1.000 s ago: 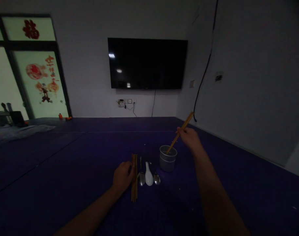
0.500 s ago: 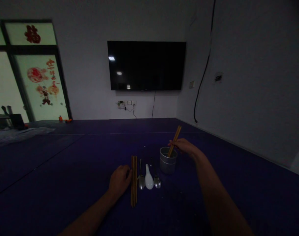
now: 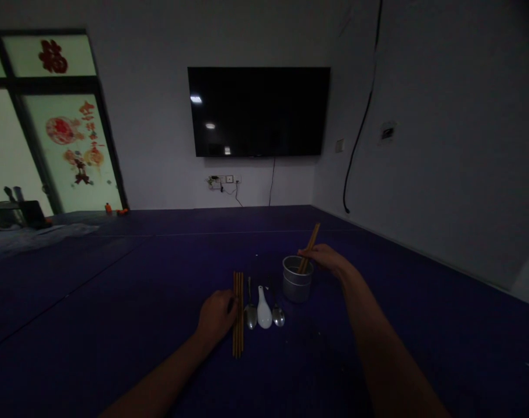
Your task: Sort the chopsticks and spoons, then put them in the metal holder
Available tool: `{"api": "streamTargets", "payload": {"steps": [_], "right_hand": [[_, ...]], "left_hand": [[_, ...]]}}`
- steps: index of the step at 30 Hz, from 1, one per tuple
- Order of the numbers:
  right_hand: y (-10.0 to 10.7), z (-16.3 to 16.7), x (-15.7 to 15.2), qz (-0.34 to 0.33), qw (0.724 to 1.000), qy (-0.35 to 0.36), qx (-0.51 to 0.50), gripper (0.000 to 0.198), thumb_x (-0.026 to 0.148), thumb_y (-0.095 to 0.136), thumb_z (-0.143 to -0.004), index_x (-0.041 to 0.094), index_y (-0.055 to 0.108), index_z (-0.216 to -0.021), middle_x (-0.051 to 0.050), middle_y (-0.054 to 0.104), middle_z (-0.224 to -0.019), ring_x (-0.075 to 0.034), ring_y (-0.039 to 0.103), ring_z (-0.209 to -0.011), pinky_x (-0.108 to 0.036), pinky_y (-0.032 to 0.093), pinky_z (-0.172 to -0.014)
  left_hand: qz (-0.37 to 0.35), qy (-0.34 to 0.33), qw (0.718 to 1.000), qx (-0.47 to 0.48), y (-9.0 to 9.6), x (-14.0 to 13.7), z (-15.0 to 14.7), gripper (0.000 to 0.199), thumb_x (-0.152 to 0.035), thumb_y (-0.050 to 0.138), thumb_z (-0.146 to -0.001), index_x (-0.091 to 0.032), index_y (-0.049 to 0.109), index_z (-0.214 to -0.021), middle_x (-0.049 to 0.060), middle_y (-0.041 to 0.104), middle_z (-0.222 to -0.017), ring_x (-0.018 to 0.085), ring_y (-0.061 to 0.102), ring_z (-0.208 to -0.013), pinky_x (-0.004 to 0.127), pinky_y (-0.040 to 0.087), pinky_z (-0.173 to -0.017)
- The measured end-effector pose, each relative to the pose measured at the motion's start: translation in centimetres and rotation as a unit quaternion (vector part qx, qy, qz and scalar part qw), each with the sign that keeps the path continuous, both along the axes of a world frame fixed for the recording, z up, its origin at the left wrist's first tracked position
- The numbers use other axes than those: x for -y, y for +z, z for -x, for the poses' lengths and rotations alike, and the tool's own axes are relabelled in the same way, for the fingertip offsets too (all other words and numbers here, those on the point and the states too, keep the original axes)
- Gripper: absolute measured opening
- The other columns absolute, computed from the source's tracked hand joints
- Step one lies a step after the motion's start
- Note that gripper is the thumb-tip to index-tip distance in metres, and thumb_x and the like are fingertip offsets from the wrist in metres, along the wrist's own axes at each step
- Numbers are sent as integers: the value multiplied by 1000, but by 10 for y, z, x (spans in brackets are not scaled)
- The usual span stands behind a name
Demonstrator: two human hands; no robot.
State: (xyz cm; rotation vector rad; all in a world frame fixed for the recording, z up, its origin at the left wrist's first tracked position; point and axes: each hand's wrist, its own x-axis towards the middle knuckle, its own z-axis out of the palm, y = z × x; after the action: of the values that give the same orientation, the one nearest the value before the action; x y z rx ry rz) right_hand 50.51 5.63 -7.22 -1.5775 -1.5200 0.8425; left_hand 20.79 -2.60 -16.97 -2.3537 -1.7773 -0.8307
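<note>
My right hand (image 3: 326,257) is closed on a few wooden chopsticks (image 3: 311,239), held at a tilt with their lower ends inside a grey metal cup (image 3: 296,288). More chopsticks (image 3: 238,339) lie side by side on the dark blue surface, left of the cup. My left hand (image 3: 217,313) rests there with curled fingers, its thumb and fingertips on the row's left edge. Between the row and the cup lie a metal spoon (image 3: 251,318), a white soup spoon (image 3: 265,315) and another metal spoon (image 3: 279,316), bowls towards me.
The dark blue surface (image 3: 137,278) stretches to the wall, where a television (image 3: 259,113) hangs above sockets and cables. A black cable (image 3: 357,139) runs down the right wall. At the far left are a crumpled sheet (image 3: 42,238), a dark box (image 3: 22,213) and small orange items (image 3: 108,208).
My left hand has shifted slightly right, its fingertips now over the edge of the chopstick row. The chopsticks in my right hand sit about the same in the cup. The view has tilted slightly.
</note>
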Motion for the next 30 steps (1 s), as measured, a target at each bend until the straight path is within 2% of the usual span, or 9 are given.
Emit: {"api": "streamTargets", "payload": {"steps": [4,9,11,23,27,30], "right_hand": [[1,-1,-3,-14,999,-41,23,30,41,62,-75,12,67,-72,6,41,-41,-7,33,-36,-22,25,-40],[3,-6,-9,-121,987,-94,51,31,36,52,-82,12,70,-71,-4,61,-60,-14,55,-56,-24,37,-53],[4,-7,-10,-135,984,-99,53,32,33,50,-83,12,70,-69,-5,64,-64,-16,58,-63,-24,38,-58],[5,-8,-8,-98,988,-102,66,28,31,56,-80,13,69,-63,-3,59,-55,-15,53,-54,-24,36,-52],[5,-8,-4,-87,988,-98,87,31,38,58,-80,13,67,-63,-3,58,-55,-15,53,-54,-25,36,-52],[8,-9,-2,-63,983,-102,139,37,44,56,-81,13,67,-64,-4,58,-56,-17,55,-56,-26,37,-51]], "left_hand": [[12,0,1000,8,0,-1,1,23,-25,39,-86,-18,59,-80,5,64,-77,16,58,-74,27,39,-65],[4,7,1000,4,-1,-1,0,22,-25,39,-86,-18,59,-81,5,64,-77,16,59,-75,26,39,-65],[7,9,1000,3,0,-1,0,22,-25,39,-86,-18,59,-80,5,64,-77,16,59,-75,26,39,-64],[18,9,1000,-5,0,-1,1,23,-25,39,-86,-18,59,-79,5,64,-76,16,59,-73,26,39,-63],[18,15,1000,-3,0,-1,1,23,-26,39,-86,-18,60,-82,5,64,-75,16,59,-73,26,40,-65],[16,16,1000,-7,1,0,1,22,-26,40,-86,-18,59,-80,5,64,-75,17,59,-74,27,39,-65]]}}
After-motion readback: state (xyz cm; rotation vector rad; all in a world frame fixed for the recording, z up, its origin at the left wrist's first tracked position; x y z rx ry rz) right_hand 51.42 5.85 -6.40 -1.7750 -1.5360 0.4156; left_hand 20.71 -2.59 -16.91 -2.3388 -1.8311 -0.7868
